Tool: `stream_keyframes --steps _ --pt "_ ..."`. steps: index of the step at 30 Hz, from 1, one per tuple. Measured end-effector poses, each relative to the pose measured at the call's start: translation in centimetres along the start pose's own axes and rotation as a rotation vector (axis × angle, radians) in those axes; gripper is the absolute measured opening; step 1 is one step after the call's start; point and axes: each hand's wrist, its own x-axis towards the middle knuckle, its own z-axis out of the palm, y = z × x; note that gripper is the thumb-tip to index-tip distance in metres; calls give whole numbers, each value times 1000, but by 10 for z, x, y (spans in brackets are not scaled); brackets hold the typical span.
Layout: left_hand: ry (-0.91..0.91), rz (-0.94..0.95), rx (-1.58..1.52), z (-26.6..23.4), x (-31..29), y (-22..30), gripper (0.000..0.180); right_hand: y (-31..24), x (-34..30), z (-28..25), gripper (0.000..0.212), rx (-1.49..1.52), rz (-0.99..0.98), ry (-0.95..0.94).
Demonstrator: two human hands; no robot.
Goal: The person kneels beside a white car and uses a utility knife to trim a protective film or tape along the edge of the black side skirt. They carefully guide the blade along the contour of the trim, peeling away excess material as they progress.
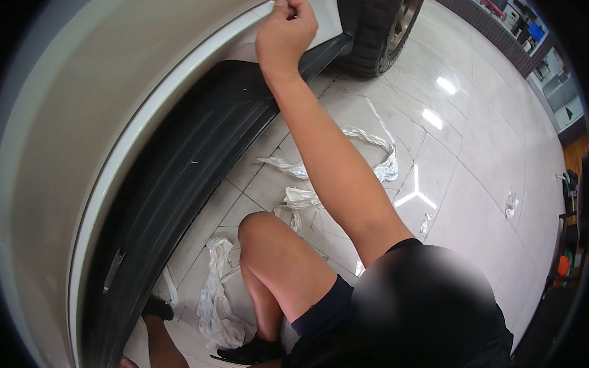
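The long black car step (185, 151) runs from near the pinched right hand (285, 38) toward the left hand (130, 366), whose grip I can't tell.

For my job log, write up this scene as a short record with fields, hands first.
Right hand: raised against the pale car body, curled; any hold unclear
Left hand: near the black side step, mostly cut off; grip unclear
Near the right hand: black tyre
Floor: pale, glossy tiles
On floor: crumpled whitish strips
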Motion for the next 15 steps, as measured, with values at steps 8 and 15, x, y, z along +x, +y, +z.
stream_keyframes --steps 8,15 --pt "-333 -126 -160 -11 4 7 80 1 2 1 23 -102 49 -32" --pt "-280 -13 -47 -3 -2 2 80 -6 5 -1 21 -79 107 -77"
